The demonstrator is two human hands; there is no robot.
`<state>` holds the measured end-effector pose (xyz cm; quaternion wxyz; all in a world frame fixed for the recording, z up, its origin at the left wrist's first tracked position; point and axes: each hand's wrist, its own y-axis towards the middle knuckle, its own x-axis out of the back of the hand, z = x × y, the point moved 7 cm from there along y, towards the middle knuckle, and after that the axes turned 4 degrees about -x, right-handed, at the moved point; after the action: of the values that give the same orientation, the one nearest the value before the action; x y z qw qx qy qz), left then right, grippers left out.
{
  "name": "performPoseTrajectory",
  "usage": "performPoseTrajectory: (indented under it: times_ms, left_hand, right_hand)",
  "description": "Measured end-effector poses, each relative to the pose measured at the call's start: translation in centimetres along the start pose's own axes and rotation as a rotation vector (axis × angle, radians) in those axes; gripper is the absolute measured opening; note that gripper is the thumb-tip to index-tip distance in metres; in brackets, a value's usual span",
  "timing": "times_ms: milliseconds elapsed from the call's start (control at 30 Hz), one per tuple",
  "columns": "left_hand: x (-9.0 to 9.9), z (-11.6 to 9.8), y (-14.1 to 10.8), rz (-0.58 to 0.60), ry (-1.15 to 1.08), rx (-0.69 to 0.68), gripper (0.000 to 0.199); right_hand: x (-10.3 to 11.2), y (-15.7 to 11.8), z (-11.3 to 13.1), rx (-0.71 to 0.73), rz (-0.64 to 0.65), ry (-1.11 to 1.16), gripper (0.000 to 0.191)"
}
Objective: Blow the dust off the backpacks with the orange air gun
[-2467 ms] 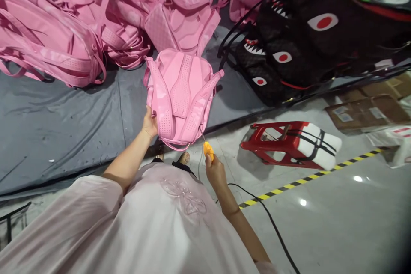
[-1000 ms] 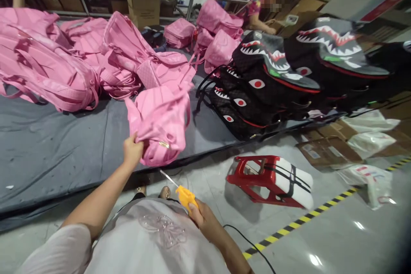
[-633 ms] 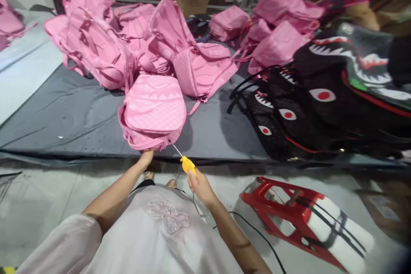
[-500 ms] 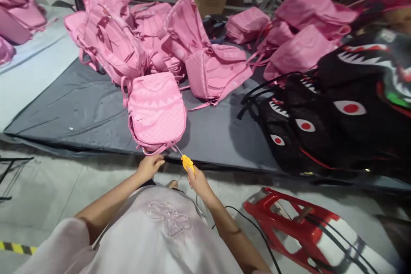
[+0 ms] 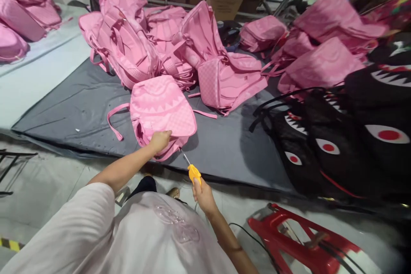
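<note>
Left hand (image 5: 161, 140) has moved from just below the pink backpack (image 5: 163, 102) up onto its lower front; whether it grips the fabric cannot be told. Well apart from it, the right hand (image 5: 204, 196) is closed around a yellow-handled tool (image 5: 194, 174), whose thin shaft (image 5: 185, 157) reaches the backpack's lower edge. The backpack lies front face up near the worktop's (image 5: 221, 150) near edge, with other pink backpacks (image 5: 128, 47) behind and black bags (image 5: 308, 167) to the right.

A workshop: pink backpacks (image 5: 125, 51) crowd the table (image 5: 231, 145).
</note>
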<state>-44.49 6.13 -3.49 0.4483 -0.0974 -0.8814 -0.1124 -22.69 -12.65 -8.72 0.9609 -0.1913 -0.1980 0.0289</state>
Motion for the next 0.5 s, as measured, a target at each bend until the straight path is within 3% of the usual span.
performPoseTrajectory:
  times_ms: [67,167,233,300,367,500]
  left_hand:
    - [5.2,0.3,1.6,-0.115,0.043,0.044,0.032]
    - [14.1,1.5,5.1,-0.350,0.164,0.126,0.031]
    - [17.5,2.4,7.3,-0.374,0.196,0.136,0.030]
    - [18.6,2.8,8.9,-0.331,0.169,0.071,0.030]
    - [18.0,2.0,9.4,-0.283,0.084,-0.073,0.029]
    - [15.2,-4.0,7.5,-0.073,-0.085,-0.533,0.027]
  right_hand:
    - [-0.1,0.1,1.3,-0.003,-0.051,0.068,0.051]
    - [-0.4,0.9,5.3,0.131,-0.195,0.107,0.049]
    - [-0.9,2.0,8.2,0.234,-0.251,0.093,0.048]
    - [-1.7,4.0,10.4,0.254,-0.256,0.015,0.047]
    - [-2.6,6.9,12.0,0.183,-0.206,-0.129,0.046]
    - [-4.6,13.3,15.6,0.054,-0.101,-0.420,0.038]
